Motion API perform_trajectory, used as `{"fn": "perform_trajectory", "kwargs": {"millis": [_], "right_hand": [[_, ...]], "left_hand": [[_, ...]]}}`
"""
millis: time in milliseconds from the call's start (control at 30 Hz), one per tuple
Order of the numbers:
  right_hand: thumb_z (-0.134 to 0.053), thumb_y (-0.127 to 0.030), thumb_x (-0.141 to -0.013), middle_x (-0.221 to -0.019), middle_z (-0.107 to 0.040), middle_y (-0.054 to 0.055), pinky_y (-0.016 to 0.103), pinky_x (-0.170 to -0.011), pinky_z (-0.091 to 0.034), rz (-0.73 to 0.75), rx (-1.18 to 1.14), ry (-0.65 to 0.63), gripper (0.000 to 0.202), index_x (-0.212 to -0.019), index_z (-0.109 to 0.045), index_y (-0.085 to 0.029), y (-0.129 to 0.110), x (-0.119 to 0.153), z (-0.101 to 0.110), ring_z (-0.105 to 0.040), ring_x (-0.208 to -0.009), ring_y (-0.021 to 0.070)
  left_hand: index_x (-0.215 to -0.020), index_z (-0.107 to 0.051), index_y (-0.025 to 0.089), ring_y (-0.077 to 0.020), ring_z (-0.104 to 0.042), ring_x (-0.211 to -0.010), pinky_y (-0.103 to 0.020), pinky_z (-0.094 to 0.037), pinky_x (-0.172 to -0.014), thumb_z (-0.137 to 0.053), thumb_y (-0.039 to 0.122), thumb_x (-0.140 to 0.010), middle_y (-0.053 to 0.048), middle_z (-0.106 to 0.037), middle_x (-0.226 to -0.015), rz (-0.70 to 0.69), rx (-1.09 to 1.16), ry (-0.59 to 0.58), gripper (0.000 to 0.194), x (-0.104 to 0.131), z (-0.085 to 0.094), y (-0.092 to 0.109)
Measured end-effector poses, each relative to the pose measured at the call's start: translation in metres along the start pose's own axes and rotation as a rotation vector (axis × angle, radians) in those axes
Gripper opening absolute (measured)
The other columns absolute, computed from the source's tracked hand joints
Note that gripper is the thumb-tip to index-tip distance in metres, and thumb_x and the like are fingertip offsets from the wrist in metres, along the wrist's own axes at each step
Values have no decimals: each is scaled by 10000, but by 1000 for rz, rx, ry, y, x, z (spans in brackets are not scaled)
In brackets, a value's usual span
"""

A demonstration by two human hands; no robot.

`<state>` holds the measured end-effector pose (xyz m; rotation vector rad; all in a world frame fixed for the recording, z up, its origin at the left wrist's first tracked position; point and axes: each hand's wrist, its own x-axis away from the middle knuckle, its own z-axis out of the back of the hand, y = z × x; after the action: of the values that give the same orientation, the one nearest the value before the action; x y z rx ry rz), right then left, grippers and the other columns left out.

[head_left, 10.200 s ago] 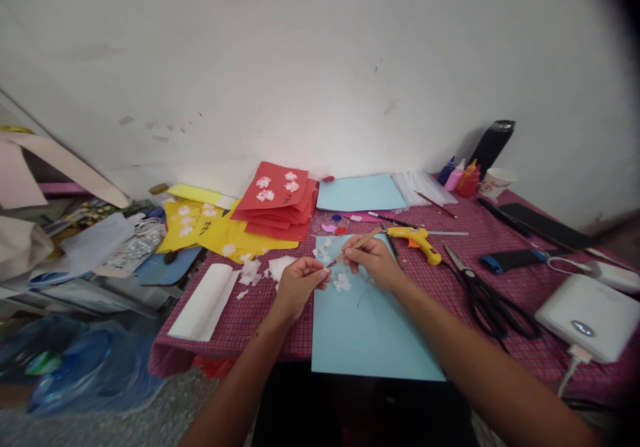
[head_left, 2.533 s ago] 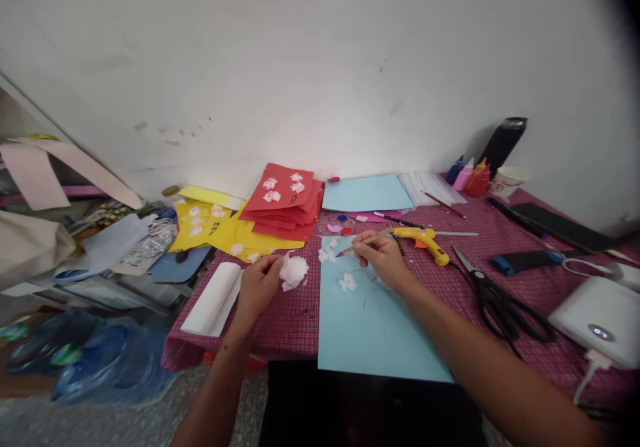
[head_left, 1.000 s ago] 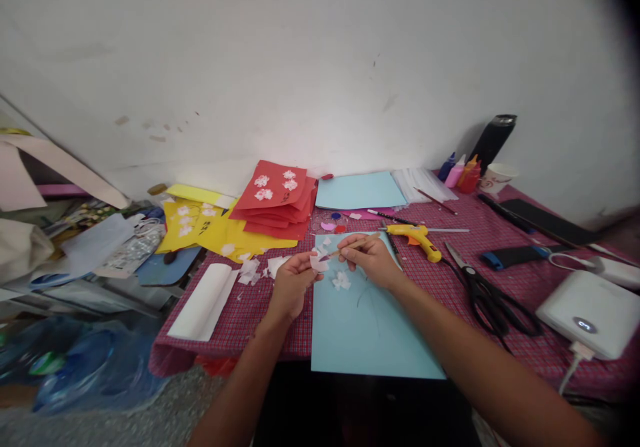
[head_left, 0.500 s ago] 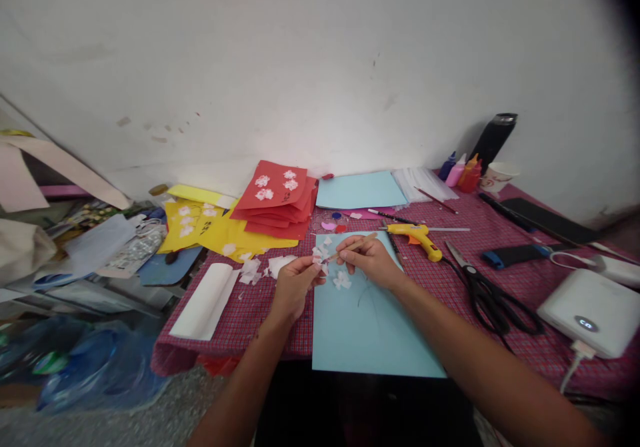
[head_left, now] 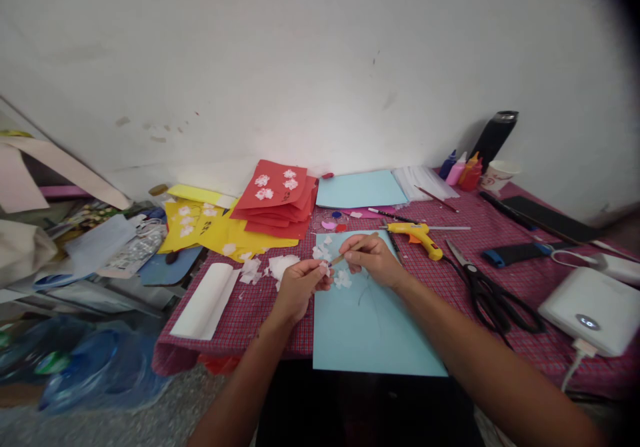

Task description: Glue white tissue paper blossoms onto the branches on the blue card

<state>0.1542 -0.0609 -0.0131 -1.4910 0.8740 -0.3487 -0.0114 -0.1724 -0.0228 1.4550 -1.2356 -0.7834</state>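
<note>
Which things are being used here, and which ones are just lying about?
Probably in use:
thin tan wooden brush-like stick
small white paper piece
pale blue paper sheet

Probably lying about:
yellow plastic glue gun
black-handled metal scissors
black cylindrical bottle

A craft corner, home or workshop unclear, against a scuffed wall (head_left: 320, 67): the cloth-covered worktop (head_left: 240, 327) carries a glue gun (head_left: 424, 241), scissors (head_left: 493, 293), bottles (head_left: 456, 172), a blue sheet (head_left: 367, 333) and red cards (head_left: 274, 209) bearing white flowers (head_left: 264, 194).

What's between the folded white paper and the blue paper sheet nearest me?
In the head view: torn white paper scraps on checked red cloth, plus your left hand.
</note>
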Motion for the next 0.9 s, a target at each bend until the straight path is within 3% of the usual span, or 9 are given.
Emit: {"fn": "perform_trajectory", "kwargs": {"millis": [267, 467, 767, 900], "right_hand": [[-694, -439, -815, -678, -643, 14, 233, -443, -411, 9, 156, 55, 298, -707, -642, -166, 0, -2, -4, -530, -460, 91], [-729, -377, -791, -707, -655, -1, 244, -468, -434, -17, 15, -31, 228, -895, -673, -182, -1, 0, -1, -556, -486, 104], [-692, -429, -823, -638, -654, -6, 223, -422, -422, -50, 98, 2, 279, -769, -598, -171, -1, -2, -5, -549, -433, 95], [-670, -407, -845, -600, -638, -25, 217, -412, -417, -81, 57, -22, 244, -827, -589, -177, -1, -1, -6, -540, -416, 96]], "left_hand": [[-917, -710, 136, -142, -665, -683, -274, -540, -653, -792, 355, -707, -88, -738, -842, 16, -20, -37, 315, 2, -1, 0], [-923, -700, 131, -143, -664, -664, -272, -536, -632, -771, 348, -734, -89, -739, -823, 10, -26, -46, 296, 2, 0, 0], [-949, -707, 136, -153, -675, -684, -283, -543, -642, -754, 344, -749, -95, -744, -853, -12, -77, -56, 292, 2, 0, -2], [-941, -703, 131, -150, -672, -672, -273, -537, -631, -761, 329, -739, -88, -744, -822, -20, -111, -55, 289, 3, -2, 0]]}}
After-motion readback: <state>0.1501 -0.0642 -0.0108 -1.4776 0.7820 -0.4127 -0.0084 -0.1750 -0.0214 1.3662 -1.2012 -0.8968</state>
